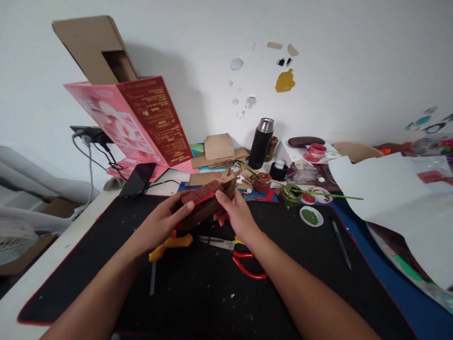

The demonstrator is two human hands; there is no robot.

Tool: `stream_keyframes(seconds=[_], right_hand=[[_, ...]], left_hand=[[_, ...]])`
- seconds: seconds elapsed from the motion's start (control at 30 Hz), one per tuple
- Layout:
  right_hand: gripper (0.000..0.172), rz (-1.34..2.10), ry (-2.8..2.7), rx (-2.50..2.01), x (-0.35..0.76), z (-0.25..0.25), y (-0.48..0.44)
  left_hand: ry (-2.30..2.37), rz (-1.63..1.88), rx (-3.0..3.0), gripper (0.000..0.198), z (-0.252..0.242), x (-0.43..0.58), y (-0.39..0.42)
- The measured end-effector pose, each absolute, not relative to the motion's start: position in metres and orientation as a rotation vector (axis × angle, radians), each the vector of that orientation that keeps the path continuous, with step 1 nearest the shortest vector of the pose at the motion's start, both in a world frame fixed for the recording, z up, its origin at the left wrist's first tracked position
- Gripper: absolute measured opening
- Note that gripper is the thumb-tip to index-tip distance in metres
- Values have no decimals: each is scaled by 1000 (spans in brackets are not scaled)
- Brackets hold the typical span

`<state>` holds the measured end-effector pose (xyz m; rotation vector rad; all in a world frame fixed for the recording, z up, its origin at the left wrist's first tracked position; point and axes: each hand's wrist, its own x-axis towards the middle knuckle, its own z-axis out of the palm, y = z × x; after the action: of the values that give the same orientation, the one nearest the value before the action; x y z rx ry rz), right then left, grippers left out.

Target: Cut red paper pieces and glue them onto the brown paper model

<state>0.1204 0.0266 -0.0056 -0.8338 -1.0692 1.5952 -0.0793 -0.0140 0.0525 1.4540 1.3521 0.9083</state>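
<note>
Both hands hold a brown-painted cardboard piece [202, 192] above the black mat. It looks like a small folded model part, with a red strip along it and a dark greenish side. My left hand [164, 219] is closed on its left end, thumb on top. On the right end, my right hand [238, 212] grips with the thumb pressed near the red strip. Beneath the hands lie a yellow glue gun [171, 244], with a translucent glue stick [153, 278] sticking out, and scissors [247, 269] with red and yellow handles. The piece's underside is hidden.
Behind the mat [198, 302] stand a brown paint jar [262, 183], a green paint jar [290, 196] with a brush [332, 193] across it, and a black thermos [261, 146]. A green-smeared lid [311, 216] and a pen [340, 243] lie right; a phone [138, 179] lies left.
</note>
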Motion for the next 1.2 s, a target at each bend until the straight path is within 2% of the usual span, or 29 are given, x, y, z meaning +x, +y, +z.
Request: stream_keyframes(seconds=[0.3, 1.2], right_hand=[[60, 1587, -1085, -825, 121, -6, 27], [60, 1596, -1092, -841, 121, -4, 27]], left_hand=[[1384, 893, 1447, 75, 53, -80, -15], [1411, 900, 1420, 67, 53, -76, -16]])
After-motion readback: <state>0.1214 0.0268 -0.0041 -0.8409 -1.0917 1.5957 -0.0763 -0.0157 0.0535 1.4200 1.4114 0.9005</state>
